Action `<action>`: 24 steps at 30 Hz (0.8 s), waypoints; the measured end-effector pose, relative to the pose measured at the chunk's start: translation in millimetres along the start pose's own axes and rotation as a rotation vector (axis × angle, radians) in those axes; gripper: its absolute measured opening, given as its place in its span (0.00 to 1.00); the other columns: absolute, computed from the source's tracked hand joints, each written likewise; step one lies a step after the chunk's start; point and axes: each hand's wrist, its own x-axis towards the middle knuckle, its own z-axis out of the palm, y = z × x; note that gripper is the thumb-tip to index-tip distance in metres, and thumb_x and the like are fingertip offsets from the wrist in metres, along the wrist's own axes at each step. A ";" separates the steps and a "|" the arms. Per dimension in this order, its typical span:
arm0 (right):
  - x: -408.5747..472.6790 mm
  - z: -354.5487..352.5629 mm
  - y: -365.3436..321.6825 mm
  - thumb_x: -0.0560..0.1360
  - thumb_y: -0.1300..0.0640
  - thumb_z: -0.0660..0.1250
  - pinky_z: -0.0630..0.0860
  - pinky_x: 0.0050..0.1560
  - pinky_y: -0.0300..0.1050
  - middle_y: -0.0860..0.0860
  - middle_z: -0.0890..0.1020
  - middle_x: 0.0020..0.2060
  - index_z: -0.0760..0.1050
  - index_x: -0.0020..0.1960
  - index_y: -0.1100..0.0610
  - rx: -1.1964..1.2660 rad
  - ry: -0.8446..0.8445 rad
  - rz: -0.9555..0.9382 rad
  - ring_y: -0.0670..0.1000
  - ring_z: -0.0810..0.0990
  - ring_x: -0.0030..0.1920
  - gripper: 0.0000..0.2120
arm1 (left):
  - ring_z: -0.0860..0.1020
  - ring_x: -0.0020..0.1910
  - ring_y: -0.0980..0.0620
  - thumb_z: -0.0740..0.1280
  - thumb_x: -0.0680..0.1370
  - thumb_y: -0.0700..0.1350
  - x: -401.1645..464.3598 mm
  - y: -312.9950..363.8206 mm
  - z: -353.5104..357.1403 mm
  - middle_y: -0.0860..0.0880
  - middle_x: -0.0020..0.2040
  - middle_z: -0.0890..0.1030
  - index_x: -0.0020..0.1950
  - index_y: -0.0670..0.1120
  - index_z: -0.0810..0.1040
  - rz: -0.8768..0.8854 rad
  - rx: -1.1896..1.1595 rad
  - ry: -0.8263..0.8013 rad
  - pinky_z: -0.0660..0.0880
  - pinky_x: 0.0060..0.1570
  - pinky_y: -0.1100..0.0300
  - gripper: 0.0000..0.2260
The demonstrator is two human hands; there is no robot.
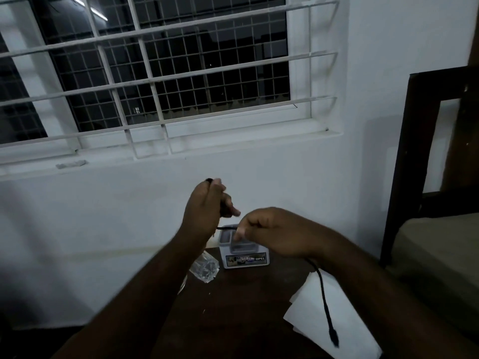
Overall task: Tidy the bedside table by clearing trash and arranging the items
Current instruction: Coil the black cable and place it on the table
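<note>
Fingers (239, 230) of both hands around thin black cable (325, 296).

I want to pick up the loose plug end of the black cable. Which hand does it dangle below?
The right hand. The black cable drops past its wrist and its plug hangs over the white paper; the left hand grips the bundled part higher up.

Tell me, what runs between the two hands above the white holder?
In the head view, a thin black cable spans from the left hand to the right hand, just above the white holder; its loose end dangles over white paper.
</note>
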 end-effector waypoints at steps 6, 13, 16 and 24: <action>5.3 -27.5 9.3 0.78 0.52 0.65 0.71 0.37 0.30 0.48 0.84 0.40 0.82 0.45 0.50 0.087 0.456 -0.103 0.41 0.76 0.35 0.07 | 0.69 0.18 0.51 0.54 0.83 0.50 -24.0 -1.5 -14.6 0.50 0.22 0.69 0.42 0.43 0.71 -0.440 -0.288 -0.631 0.70 0.24 0.63 0.15; 24.9 11.5 39.7 0.80 0.54 0.62 0.68 0.39 0.32 0.41 0.79 0.37 0.82 0.53 0.56 -0.011 0.211 0.035 0.36 0.73 0.34 0.11 | 0.65 0.19 0.57 0.55 0.83 0.54 -19.3 21.3 -3.2 0.53 0.22 0.65 0.40 0.46 0.71 -0.413 -0.898 -0.424 0.70 0.25 0.63 0.16; 23.6 31.0 24.8 0.82 0.52 0.58 0.66 0.42 0.41 0.44 0.73 0.34 0.78 0.47 0.57 -0.242 0.031 -0.005 0.42 0.71 0.36 0.13 | 0.67 0.22 0.54 0.54 0.83 0.54 -10.1 8.6 0.3 0.54 0.25 0.67 0.41 0.46 0.69 -0.341 -0.740 -0.112 0.72 0.28 0.60 0.16; 0.1 12.3 -17.8 0.79 0.49 0.61 0.76 0.48 0.51 0.48 0.80 0.45 0.78 0.50 0.51 -0.502 0.038 -0.145 0.49 0.79 0.45 0.09 | 0.78 0.29 0.48 0.56 0.83 0.52 -24.8 -13.3 -18.9 0.45 0.31 0.80 0.43 0.40 0.76 -0.275 -0.104 -0.251 0.75 0.30 0.59 0.19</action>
